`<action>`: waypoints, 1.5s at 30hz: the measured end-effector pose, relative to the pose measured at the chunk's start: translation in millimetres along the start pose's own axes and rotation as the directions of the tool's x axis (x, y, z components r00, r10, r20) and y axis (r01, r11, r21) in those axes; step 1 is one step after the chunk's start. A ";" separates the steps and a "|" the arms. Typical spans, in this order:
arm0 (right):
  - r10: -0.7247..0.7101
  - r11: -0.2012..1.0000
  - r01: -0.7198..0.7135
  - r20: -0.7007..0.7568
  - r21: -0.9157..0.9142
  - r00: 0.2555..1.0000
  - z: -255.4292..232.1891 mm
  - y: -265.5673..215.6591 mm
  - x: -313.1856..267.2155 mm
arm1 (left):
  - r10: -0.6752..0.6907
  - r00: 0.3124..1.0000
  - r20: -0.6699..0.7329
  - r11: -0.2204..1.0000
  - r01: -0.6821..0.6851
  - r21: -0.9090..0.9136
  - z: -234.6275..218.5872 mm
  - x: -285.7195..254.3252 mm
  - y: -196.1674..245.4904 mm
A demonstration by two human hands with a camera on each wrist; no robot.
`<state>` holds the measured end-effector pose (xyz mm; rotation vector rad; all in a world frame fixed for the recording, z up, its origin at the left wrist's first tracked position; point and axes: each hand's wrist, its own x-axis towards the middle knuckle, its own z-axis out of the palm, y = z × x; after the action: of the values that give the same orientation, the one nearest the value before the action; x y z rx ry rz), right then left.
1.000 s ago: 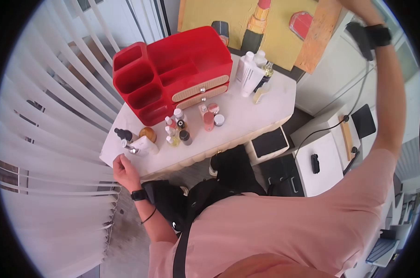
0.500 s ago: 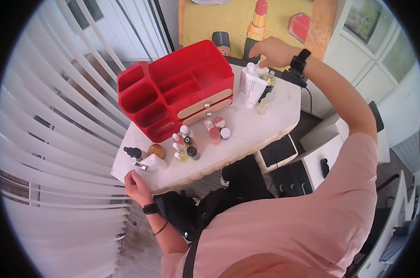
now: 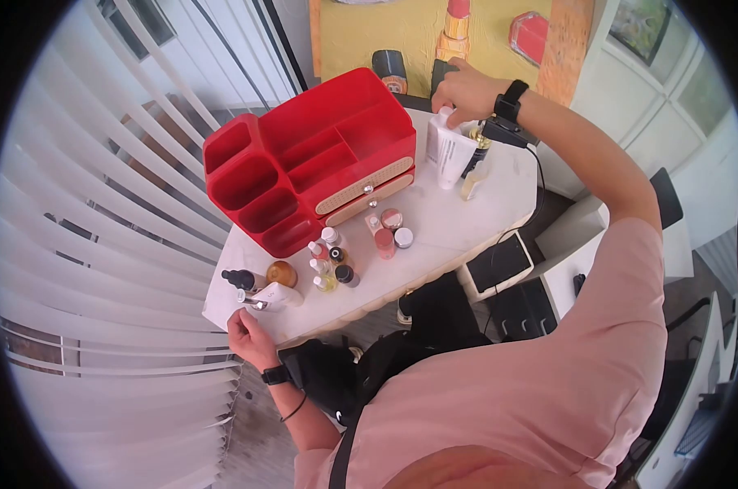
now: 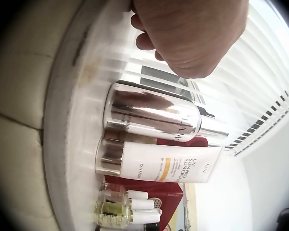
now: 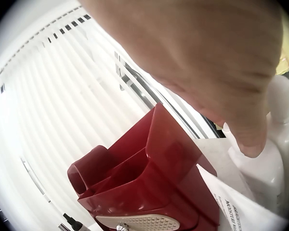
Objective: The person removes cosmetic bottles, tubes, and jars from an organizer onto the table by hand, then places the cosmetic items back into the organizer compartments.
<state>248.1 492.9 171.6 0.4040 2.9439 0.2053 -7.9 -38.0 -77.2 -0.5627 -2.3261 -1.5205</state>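
My right hand (image 3: 467, 90) is over the cosmetics at the table's back right, holding a white bottle (image 5: 260, 168) near its top. The thumb lies against the bottle's shoulder in the right wrist view; the other fingers are mostly hidden behind the hand. A white tube (image 3: 452, 159) with printed text stands in front of that bottle. At the table's left front corner my left hand (image 3: 251, 338) rests with loosely curled fingers, holding nothing. Nearest to it are a shiny silver bottle (image 4: 151, 113) and a white sunscreen tube (image 4: 173, 161).
A red organizer (image 3: 349, 175) with several compartments and two drawers stands at the table's back. Small bottles (image 3: 324, 281) and pink jars (image 3: 385, 243) sit before it. Blinds (image 3: 141, 269) hang along the left; a yellow painting (image 3: 499, 73) stands behind.
My right hand has come down from the upper right to the white bottles and taken hold of one. The left hand has stayed by the table corner, while the head view has shifted slightly.
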 end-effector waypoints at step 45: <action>-0.158 0.987 0.157 -0.402 -0.036 0.902 -179.8 -137.8 149.1 | -0.046 0.997 -0.064 0.993 0.039 -0.114 -1.3 -2.1 10.9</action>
<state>39.1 382.4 304.5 0.1294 3.3620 0.3051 -0.8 -35.6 -69.0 -0.4849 -2.2273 -1.6720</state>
